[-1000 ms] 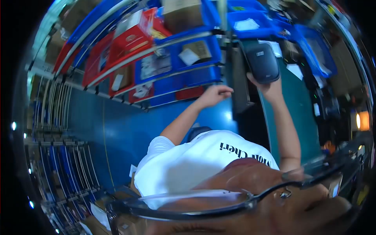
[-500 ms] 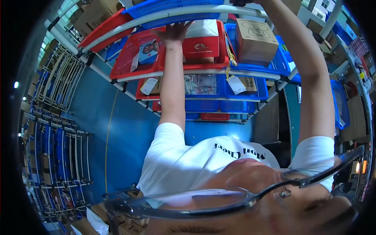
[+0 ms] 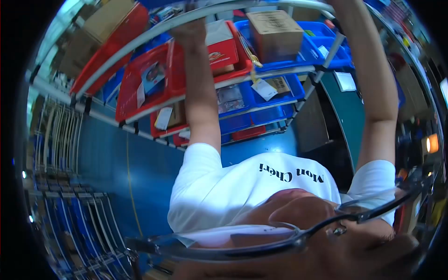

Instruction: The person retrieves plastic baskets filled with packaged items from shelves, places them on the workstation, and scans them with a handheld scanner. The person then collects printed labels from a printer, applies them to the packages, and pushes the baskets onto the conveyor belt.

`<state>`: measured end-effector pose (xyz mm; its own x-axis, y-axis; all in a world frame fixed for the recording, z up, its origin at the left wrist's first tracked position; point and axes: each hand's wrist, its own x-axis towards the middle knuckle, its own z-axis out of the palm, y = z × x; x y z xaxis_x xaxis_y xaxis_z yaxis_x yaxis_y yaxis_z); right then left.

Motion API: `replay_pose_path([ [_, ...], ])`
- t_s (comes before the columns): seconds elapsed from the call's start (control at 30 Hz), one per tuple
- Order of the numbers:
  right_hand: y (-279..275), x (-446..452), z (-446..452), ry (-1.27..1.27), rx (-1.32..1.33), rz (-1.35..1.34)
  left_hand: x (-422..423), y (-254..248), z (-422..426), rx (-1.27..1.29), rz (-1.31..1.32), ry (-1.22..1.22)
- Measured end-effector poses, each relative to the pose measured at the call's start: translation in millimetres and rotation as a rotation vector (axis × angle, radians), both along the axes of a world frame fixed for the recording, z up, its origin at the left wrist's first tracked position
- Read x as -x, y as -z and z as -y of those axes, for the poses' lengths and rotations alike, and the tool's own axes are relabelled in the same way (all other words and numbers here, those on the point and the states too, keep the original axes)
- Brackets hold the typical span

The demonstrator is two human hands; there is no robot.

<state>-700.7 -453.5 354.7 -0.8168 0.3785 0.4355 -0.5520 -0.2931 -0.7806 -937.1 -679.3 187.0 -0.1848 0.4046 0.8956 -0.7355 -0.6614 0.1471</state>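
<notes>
My left hand (image 3: 189, 31) is raised to the front white rail (image 3: 219, 8) of a rack, beside a red bin (image 3: 175, 65). Motion blur and the rail obscure its fingers, so its grip is unclear. A red and white box (image 3: 223, 50) sits in that bin just right of my wrist. My right arm (image 3: 368, 60) reaches up past the rack's right side, and its hand lies beyond the top edge of the view. To the left, another red bin (image 3: 128, 95) holds a blue picture box (image 3: 153, 77).
A brown carton (image 3: 275, 35) stands in a blue bin (image 3: 303, 51) on the right. Lower tiers carry blue bins with white tags (image 3: 264, 89). More racks (image 3: 79, 224) line the left across the blue floor (image 3: 105, 140). A green-topped surface (image 3: 343, 112) is at right.
The rack has shifted left and tilted in view. A blue basket at the top no longer shows above my left hand. My right hand has passed out of view.
</notes>
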Motion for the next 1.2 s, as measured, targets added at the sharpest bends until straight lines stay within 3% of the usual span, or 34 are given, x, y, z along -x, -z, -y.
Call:
replay_pose_path([
  [0.07, 45, -69, 0, 0.067, 0.109, 0.029, -36, 42, 28, 0.178, 0.433, -0.691],
  [0.1, 76, -100, -7, 0.195, 0.101, 0.023, -52, 58, 36, 0.195, 0.506, -0.788],
  [0.13, 96, -139, -7, 0.326, 0.095, 0.019, -80, 61, 41, 0.081, 0.486, -0.751],
  [0.17, 78, -181, 37, 0.239, 0.253, 0.163, -114, 60, 43, -0.05, 0.407, -0.674],
  [0.2, 83, -210, 49, 0.286, 0.355, 0.136, -155, 49, 38, -0.143, 0.264, -0.644],
  [0.23, 130, -245, 16, 0.384, 0.085, 0.216, -201, 34, 25, -0.167, 0.021, -0.818],
  [0.27, 140, -273, 33, 0.366, 0.173, 0.058, -249, 25, 9, -0.157, -0.005, -0.747],
  [0.33, 163, -328, 47, 0.422, 0.192, 0.02, -332, 19, -19, 0.287, 0.335, -0.956],
  [0.47, 216, -443, 44, 0.685, 0.243, 0.023, -373, 59, -70, 0.436, 0.151, -0.506],
  [0.6, 299, -550, 18, 0.986, 0.343, 0.12, -389, 138, -179, 1.172, -0.085, -0.283],
  [0.67, 359, -596, 6, 1.174, 0.454, 0.157, -382, 240, -247, 1.231, -0.294, 0.052],
  [0.73, 419, -647, 4, 1.269, 0.536, 0.197, -469, 245, -277, 1.331, -0.438, 0.207],
  [0.87, 488, -706, 6, 1.445, 0.611, 0.231, -550, 310, -352, 1.526, -0.629, 0.523],
  [0.93, 530, -733, 4, 1.481, 0.72, 0.3, -572, 342, -407, 1.472, -0.811, 0.651],
  [1.0, 557, -756, 0, 1.487, 0.835, 0.549, -588, 357, -484, 1.157, -1.545, 0.63],
  [1.07, 602, -766, -8, 1.62, 0.844, 0.708, -626, 330, -576, 0.945, -1.802, 0.206],
  [1.1, 573, -755, -10, 1.666, 0.864, 0.774, -652, 347, -627, 0.925, -1.588, -0.118],
  [1.13, 576, -754, -10, 1.767, 0.762, 0.723, -683, 343, -679, 0.645, -1.577, -0.211],
  [1.17, 574, -757, -19, 1.795, 0.801, 0.782, -723, 307, -692, 0.49, -1.496, -0.24],
  [1.2, 568, -751, -21, 1.819, 0.855, 0.848, -763, 323, -742, 0.373, -1.494, -0.117],
])
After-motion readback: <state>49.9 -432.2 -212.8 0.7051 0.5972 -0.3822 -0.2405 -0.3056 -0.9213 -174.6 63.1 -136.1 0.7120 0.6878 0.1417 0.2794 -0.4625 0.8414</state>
